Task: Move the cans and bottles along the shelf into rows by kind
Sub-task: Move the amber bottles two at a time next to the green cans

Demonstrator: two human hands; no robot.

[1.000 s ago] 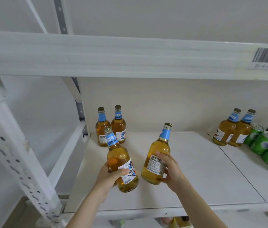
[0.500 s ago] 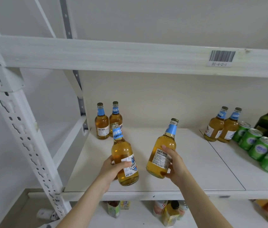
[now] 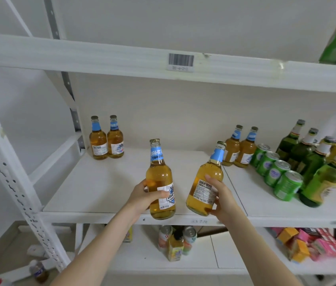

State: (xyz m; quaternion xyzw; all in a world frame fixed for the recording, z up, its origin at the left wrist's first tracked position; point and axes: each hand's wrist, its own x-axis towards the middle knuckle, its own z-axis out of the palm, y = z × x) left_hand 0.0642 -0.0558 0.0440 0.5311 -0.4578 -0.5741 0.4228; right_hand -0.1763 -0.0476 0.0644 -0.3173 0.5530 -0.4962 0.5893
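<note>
Fingers [image 3: 158,195] of left hand [image 3: 142,198] wrapped round upright amber beer bottle [image 3: 160,182]; right hand [image 3: 222,196] curled likewise round second amber bottle [image 3: 206,182], tilted right. Both held just above front edge of white shelf [image 3: 109,182]. Back left: pair of matching bottles [image 3: 106,138]. Back right: another pair [image 3: 239,147], beside row of green cans [image 3: 276,172], then green bottles [image 3: 307,157], blurred at far right.

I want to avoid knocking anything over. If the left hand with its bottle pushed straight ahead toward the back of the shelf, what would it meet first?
Probably nothing before the back wall. The left hand and its bottle face bare shelf; the bottle pair at the back stands off to the left. Depth is hard to judge.
</note>
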